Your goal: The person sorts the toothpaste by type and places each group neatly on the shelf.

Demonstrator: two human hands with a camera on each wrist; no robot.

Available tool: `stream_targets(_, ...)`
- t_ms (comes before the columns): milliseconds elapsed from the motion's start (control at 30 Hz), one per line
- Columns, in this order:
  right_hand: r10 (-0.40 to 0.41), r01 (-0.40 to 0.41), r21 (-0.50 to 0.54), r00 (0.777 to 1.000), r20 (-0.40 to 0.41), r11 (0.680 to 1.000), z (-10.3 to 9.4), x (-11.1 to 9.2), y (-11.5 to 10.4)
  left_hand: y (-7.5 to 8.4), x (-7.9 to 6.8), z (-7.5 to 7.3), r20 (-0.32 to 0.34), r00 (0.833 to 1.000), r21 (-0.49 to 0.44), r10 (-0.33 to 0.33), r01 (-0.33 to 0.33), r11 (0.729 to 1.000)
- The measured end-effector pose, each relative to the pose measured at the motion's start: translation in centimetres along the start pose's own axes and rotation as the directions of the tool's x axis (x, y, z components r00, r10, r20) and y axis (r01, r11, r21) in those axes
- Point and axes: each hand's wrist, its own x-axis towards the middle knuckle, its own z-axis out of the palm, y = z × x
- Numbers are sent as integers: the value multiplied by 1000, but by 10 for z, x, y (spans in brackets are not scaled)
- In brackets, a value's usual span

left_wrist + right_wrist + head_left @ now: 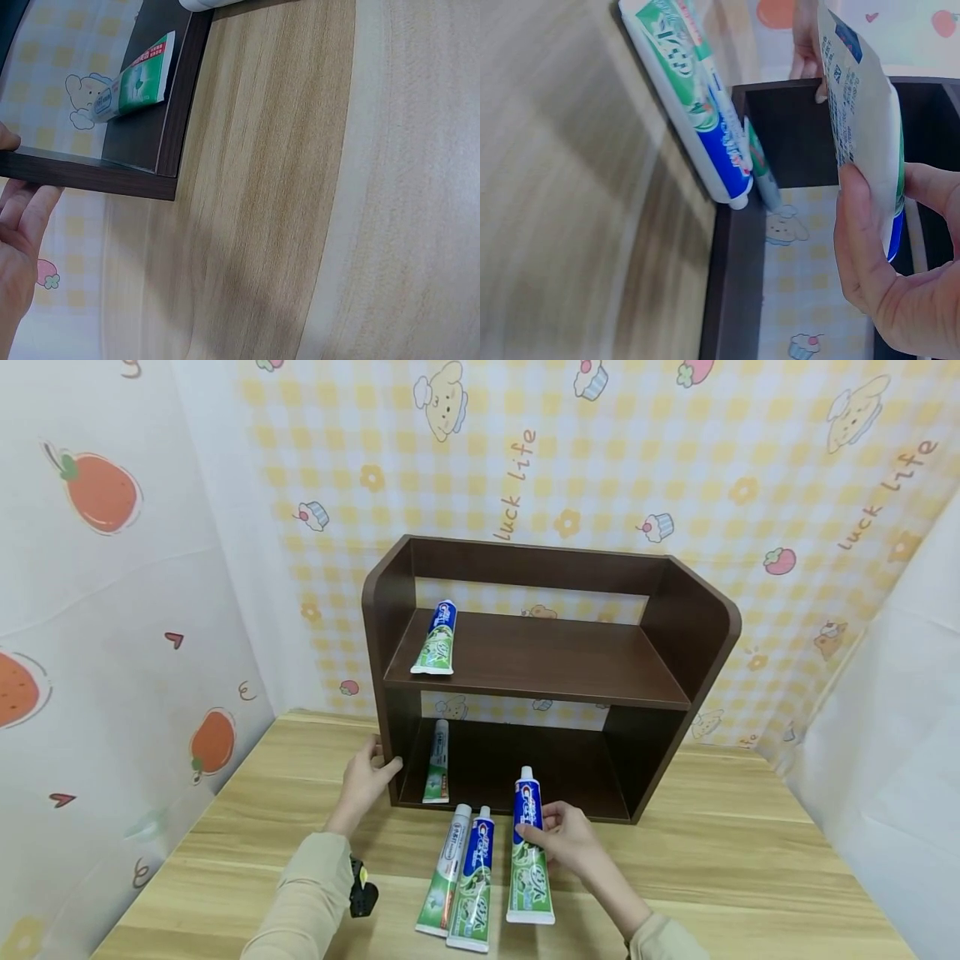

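Note:
My right hand (573, 839) grips a blue and green toothpaste tube (531, 881) by its side, cap end up, in front of the shelf. In the right wrist view the held tube (874, 112) shows its white printed back between thumb and fingers. At the left side panel of the dark brown shelf (517, 693), my left hand (365, 781) holds the panel's front edge, thumb inside and fingers outside. A second blue and green tube (474, 893) lies on the table beside a grey and green tube (447, 872), both before the shelf.
One blue and green tube (437, 643) lies on the upper board at the left. On the lower board, also left, is a grey and green tube (437, 764). The wooden table (750, 860) meets a patterned cloth backdrop (525, 485) behind the shelf.

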Motion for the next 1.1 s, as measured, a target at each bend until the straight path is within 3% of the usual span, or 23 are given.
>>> stream_targets(1100,-111,111,-6,993,-36,994,-19,-13,-54,-1,0,3,-29,999,12,21,-20,1000)
